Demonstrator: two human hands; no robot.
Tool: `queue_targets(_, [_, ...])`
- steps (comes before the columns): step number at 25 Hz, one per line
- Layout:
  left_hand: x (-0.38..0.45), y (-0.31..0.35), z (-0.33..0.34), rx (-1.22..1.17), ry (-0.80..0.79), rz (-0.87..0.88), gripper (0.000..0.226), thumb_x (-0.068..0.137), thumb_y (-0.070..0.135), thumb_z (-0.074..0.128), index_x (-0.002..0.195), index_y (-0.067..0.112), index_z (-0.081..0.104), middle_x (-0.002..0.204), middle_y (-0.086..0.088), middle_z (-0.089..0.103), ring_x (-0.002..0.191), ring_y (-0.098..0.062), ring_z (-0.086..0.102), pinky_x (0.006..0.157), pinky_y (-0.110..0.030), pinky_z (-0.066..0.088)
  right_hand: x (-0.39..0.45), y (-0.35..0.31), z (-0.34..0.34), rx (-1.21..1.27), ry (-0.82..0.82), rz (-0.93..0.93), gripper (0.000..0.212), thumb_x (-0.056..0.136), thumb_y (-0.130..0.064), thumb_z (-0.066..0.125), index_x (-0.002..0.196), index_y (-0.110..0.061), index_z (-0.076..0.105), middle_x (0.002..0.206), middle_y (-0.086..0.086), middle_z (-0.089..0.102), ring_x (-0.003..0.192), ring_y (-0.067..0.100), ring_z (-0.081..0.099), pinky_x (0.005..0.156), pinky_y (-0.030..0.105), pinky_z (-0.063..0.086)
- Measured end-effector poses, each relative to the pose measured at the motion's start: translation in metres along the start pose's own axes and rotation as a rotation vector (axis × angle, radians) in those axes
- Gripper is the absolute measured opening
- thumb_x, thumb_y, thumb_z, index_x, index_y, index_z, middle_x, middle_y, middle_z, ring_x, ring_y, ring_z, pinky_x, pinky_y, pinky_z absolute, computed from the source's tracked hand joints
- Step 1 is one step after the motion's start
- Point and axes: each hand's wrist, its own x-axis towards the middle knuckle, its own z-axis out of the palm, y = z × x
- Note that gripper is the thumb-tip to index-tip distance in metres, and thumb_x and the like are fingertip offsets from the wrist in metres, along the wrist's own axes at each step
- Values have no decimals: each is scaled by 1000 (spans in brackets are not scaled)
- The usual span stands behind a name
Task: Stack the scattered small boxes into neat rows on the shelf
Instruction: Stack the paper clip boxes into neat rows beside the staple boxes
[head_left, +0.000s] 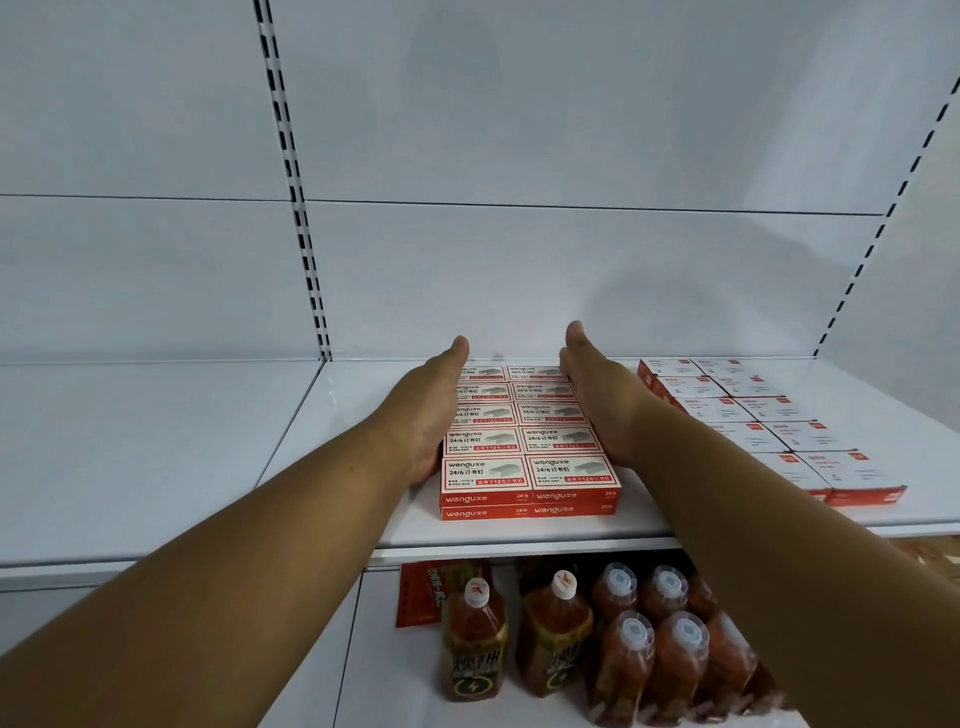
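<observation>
We press our left hand (428, 415) and right hand (597, 410), fingers straight and flat, against the 2 long sides of a block of small red-and-white cardboard boxes (530, 447), stacked 2 high in 2 columns on the smooth white metal shelf (363, 415). Flatter white boxes (753, 421) lie to the right; plastic bottles (571, 634) stand below.
</observation>
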Motion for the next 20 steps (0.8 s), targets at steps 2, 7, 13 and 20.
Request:
queue_targets(2, [-1,2,-2,87,10,78,36,98,54,40,98,25,62,101,-4,72,99,-31,69,99,-53,50,2,-2,1,8,-27,16,56,92,-71,25,102,-27,59,66,-10,67,50,9,66,45,18,48])
queue_targets(7, [4,13,2,334,11,169,11,105,42,29,97,43,36,135,14,33,144,-21,25,116,-37,21,0,-10,4,-175,-34,-7,76,94,-70,14,139,-19,48,131,-4,60,67,1,51,56,16,35])
queue_targets(13, [15,5,2,562,-22,209,55,105,42,29,149,10,33,156,-12,32,143,-29,30,112,-40,30,2,-7,4,-172,-66,-15,64,93,-69,14,118,-24,52,83,-11,60,71,9,59,60,21,42])
queue_targets(20, [33,14,-7,1199,35,477,41,105,35,32,119,12,64,130,-6,59,122,-24,53,99,-32,39,17,-5,4,-732,-25,-238,79,94,-67,8,135,-18,55,135,9,58,119,25,55,92,33,37])
